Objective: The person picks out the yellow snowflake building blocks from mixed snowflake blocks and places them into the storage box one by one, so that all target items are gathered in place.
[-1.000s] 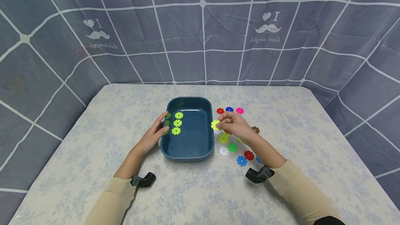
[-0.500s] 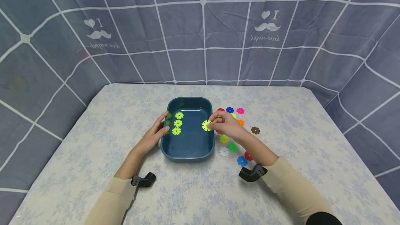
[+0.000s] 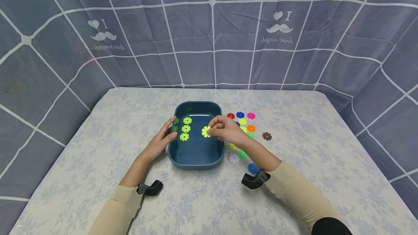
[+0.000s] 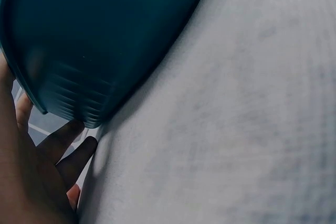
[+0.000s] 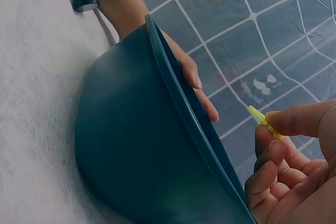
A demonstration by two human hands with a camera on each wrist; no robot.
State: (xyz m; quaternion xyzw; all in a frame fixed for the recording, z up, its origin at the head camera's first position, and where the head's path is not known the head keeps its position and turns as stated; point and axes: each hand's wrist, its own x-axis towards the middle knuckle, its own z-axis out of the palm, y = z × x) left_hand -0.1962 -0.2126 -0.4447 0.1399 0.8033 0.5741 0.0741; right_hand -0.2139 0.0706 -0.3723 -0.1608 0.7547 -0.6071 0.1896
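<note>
A dark teal plastic tub (image 3: pixel 199 153) stands on the table with a column of three yellow-green notched discs (image 3: pixel 185 128) on its floor at the left. My left hand (image 3: pixel 159 143) holds the tub's left side, thumb over the rim; in the left wrist view its fingers touch the tub's outer wall (image 4: pixel 94 40). My right hand (image 3: pixel 228 132) is above the tub's right half. Between thumb and forefinger it pinches another yellow-green notched disc (image 3: pixel 205 131), seen edge-on as a thin disc (image 5: pixel 255 114) in the right wrist view.
Right of the tub lie loose notched discs of several colours, such as a pink disc (image 3: pixel 251 116), a brown disc (image 3: pixel 266 136), a white disc (image 3: pixel 234 158) and a blue disc (image 3: pixel 253 168). My right forearm covers some. A grey checked curtain (image 3: pixel 238 68) surrounds the table.
My right hand has carried the yellow-green disc left, from beside the tub's right rim to above its interior. The left hand and the tub have stayed in place.
</note>
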